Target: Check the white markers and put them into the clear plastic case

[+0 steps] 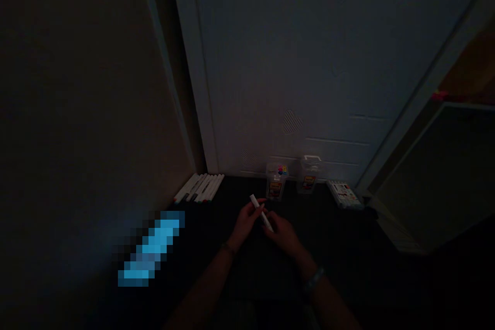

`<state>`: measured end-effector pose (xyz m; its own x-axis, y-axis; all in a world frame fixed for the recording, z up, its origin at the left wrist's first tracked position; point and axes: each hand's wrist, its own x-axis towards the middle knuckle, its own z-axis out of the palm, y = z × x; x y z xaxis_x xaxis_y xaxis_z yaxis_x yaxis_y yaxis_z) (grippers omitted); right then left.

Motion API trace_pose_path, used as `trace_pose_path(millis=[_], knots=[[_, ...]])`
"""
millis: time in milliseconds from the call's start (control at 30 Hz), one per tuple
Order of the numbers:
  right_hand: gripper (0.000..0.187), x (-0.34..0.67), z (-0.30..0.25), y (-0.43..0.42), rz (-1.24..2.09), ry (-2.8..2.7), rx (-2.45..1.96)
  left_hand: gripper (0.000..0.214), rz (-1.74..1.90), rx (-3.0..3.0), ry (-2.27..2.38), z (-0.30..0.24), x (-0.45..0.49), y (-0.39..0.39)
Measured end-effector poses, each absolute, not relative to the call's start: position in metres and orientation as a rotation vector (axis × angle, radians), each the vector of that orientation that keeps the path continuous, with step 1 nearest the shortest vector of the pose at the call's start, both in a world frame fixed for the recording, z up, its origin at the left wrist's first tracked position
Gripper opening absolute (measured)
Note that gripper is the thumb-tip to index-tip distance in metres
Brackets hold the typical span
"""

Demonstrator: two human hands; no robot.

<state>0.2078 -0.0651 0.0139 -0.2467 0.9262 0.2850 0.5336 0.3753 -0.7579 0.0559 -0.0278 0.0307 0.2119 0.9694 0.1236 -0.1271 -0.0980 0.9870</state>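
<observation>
A white marker [253, 200] slants between my two hands above the dark table. Toward its upper end, my left hand [245, 221] is closed around it, with the thumb lying along the barrel. At the lower end, the fingers of my right hand [284, 232] pinch the same marker. Just beyond my hands stands a clear plastic container [276, 180] with a dark orange label and several bright coloured pieces near its top. To its right is a second clear container [308, 178] with a raised handle. The room is dim, so finger details are hard to make out.
A row of white markers [201, 188] lies at the table's far left. At the far right is a flat pack of markers [344, 195]. A glowing, pixelated screen-like patch [158, 247] sits on the left. A pale panel [270, 62] rises behind the dark table [340, 252].
</observation>
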Motion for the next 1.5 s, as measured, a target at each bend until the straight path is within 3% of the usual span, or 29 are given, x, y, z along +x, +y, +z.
trace_pose_path(millis=[167, 333, 600, 867, 1200, 1500], knots=[[0.022, 0.208, 0.013, -0.064, 0.744, -1.867, -1.27, 0.054, 1.256, 1.275, 0.965, 0.035, 0.053, -0.027], [0.037, 0.211, 0.019, -0.061, 0.848, -1.634, -1.21, 0.065, 1.435, 1.143, 1.035, 0.037, 0.048, -0.027], [0.044, 0.221, 0.02, -0.052, 0.889, -1.248, -1.195, 0.051, 1.438, 1.053, 1.024, 0.031, 0.05, -0.023], [0.039, 0.233, 0.048, -0.058, 0.548, -1.155, -1.257, 0.048, 1.422, 1.305, 1.086, 0.036, 0.048, -0.029], [0.037, 0.287, 0.202, -0.011, -0.12, -1.383, -1.14, 0.053, 1.559, 1.125, 1.134, 0.031, 0.041, -0.021], [0.032, 0.256, 0.187, 0.031, -0.199, -1.843, -1.32, 0.049, 1.568, 1.205, 1.115, 0.023, 0.043, -0.016]])
